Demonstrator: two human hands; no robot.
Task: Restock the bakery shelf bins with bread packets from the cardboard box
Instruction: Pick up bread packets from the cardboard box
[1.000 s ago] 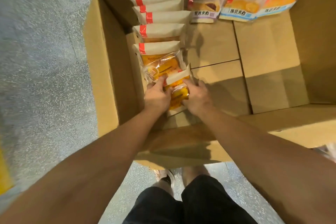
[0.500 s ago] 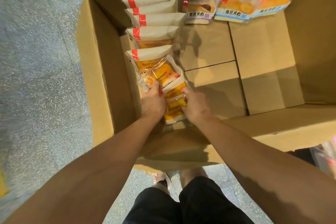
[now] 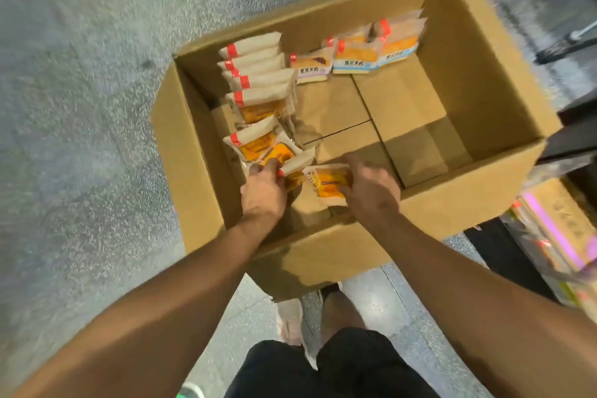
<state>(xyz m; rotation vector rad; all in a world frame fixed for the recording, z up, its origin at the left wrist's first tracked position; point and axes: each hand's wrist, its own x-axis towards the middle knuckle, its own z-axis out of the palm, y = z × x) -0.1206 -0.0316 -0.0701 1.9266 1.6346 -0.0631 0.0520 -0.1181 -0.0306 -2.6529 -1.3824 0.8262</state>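
both hands are down in the near-left corner of the cardboard box, left hand pinching one orange bread packet and right hand curled round another packet, probably grabbing two at once to save trips to the shelf bins

Open cardboard box sat on speckled grey floor. Left hand pinched an orange bread packet at the near-left corner; right hand gripped another packet just beside it. Row of packets stood along the left wall, blue-labelled packets at the far wall.
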